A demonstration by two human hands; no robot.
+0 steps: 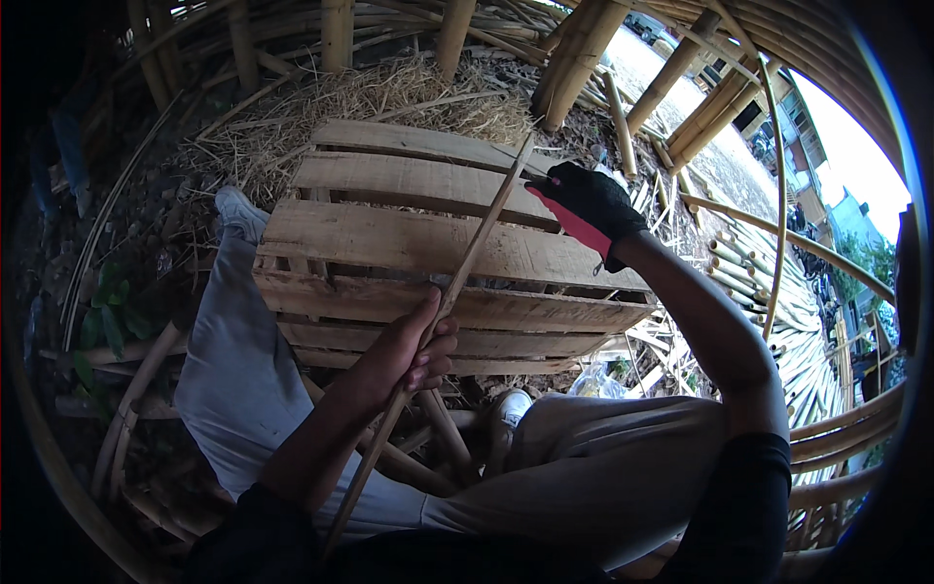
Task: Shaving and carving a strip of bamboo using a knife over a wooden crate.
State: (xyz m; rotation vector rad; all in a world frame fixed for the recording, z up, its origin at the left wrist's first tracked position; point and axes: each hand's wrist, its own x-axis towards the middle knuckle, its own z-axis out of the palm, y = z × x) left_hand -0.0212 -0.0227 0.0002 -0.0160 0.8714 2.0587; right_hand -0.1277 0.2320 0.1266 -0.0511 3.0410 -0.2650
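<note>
Daylight enters from the upper right, bleaching the sky (854, 161) white; the far left and lower sleeves (258, 535) sink into shadow. Fisheye distortion bends the edges; blue fringing glows at right.

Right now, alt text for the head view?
Bare left hand grips a long stick slanting across a slatted wooden crate. The right hand, in a black-and-red glove, is near the stick's far end; its grip is unclear. Straw and bamboo posts behind.

Nothing legible right now, with the dark marks (574, 314) on the slat (506, 308), below the gloved right hand (587, 206) and rightward of the bare left hand (413, 350), too faint to read.
</note>
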